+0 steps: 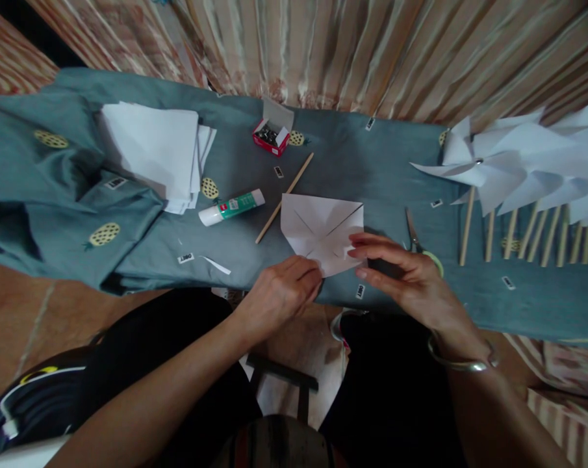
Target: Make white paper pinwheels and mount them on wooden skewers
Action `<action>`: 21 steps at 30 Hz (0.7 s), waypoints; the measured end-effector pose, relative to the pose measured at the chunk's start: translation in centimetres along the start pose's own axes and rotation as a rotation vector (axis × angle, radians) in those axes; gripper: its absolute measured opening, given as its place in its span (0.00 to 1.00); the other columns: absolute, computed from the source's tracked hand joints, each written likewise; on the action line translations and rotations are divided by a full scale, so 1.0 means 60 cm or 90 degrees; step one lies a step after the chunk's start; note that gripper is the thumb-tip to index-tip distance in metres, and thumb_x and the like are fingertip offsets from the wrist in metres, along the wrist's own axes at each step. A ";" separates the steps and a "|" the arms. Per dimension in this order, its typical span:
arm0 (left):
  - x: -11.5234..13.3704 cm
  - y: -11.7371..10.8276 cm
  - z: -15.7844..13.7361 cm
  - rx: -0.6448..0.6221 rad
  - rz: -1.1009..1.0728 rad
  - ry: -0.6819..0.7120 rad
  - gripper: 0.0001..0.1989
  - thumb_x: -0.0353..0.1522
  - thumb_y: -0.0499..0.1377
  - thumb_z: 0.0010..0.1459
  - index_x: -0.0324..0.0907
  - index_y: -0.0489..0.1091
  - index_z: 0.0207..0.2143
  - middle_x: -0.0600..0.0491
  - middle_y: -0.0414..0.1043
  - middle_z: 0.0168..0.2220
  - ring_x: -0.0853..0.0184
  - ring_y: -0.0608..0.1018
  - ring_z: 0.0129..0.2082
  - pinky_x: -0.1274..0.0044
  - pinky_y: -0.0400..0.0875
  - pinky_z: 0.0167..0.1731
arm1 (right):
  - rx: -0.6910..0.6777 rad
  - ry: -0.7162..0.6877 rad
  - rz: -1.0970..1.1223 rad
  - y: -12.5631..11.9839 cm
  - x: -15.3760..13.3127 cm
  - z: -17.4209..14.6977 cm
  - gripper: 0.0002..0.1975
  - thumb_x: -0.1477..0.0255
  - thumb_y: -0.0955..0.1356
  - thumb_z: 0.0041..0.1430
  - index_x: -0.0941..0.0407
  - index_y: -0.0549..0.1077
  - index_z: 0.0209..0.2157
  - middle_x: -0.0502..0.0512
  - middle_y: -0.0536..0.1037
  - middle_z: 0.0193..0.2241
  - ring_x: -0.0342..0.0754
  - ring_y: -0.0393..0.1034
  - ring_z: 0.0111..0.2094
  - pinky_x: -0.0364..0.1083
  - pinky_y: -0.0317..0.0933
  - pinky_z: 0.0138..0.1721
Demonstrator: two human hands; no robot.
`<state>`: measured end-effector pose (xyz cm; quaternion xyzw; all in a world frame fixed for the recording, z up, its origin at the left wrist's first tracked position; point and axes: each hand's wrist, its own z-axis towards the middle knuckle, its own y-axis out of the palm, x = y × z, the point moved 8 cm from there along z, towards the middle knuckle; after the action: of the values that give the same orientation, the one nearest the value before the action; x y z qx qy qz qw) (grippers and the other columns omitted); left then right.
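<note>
A square white sheet of paper [323, 221] with diagonal slits lies near the table's front edge, its lower left part folded inward. My left hand [288, 286] is closed on the paper's near left edge, pinching it between thumb and fingers. At the paper's right edge, my right hand [401, 273] is open, thumb and fingers apart, fingertips over or touching the sheet. A thin wooden stick [301, 172] lies just behind and left of the paper. Left of the stick is a green and white glue stick [232, 207]. Scissors [413, 231] rest beside my right hand, partly covered by it.
A stack of white paper [152, 146] lies at the left. An open red box [271, 136] of small metal pins stands at the back. Several finished paper pinwheels [522, 166] on sticks overlap at the right. A paper scrap [216, 265] lies near the front edge of the teal tablecloth [371, 159].
</note>
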<state>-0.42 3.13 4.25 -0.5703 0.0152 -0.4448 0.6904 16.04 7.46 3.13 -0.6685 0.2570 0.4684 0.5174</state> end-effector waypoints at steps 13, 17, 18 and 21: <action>0.006 -0.007 -0.005 0.017 0.007 -0.005 0.12 0.28 0.52 0.67 0.32 0.67 0.50 0.45 0.77 0.41 0.66 0.79 0.38 0.74 0.80 0.37 | 0.075 -0.019 -0.097 0.031 -0.017 0.032 0.02 0.71 0.71 0.57 0.49 0.79 0.32 0.51 0.72 0.57 0.57 0.64 0.60 0.63 0.56 0.62; 0.010 -0.002 -0.007 -0.010 -0.007 0.018 0.15 0.26 0.53 0.66 0.33 0.64 0.55 0.47 0.77 0.42 0.65 0.78 0.41 0.72 0.79 0.40 | 0.088 -0.036 -0.181 0.047 -0.019 0.040 0.03 0.73 0.70 0.57 0.51 0.78 0.31 0.53 0.72 0.58 0.58 0.63 0.60 0.62 0.57 0.61; 0.011 -0.001 -0.008 -0.014 -0.005 0.027 0.14 0.25 0.53 0.66 0.33 0.65 0.53 0.46 0.77 0.42 0.64 0.78 0.42 0.72 0.79 0.41 | 0.093 -0.039 -0.195 0.050 -0.019 0.042 0.04 0.73 0.70 0.57 0.52 0.78 0.31 0.54 0.72 0.57 0.58 0.64 0.59 0.62 0.57 0.61; 0.010 0.004 -0.010 -0.026 0.009 0.031 0.11 0.26 0.52 0.67 0.32 0.69 0.48 0.45 0.76 0.41 0.63 0.77 0.42 0.71 0.79 0.40 | 0.104 -0.044 -0.228 0.053 -0.016 0.044 0.04 0.74 0.69 0.57 0.52 0.77 0.31 0.55 0.71 0.58 0.58 0.65 0.58 0.62 0.58 0.59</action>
<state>-0.22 2.25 4.14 -0.5732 0.0457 -0.4533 0.6811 12.05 8.70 2.47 -0.6427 0.1533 0.3693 0.6535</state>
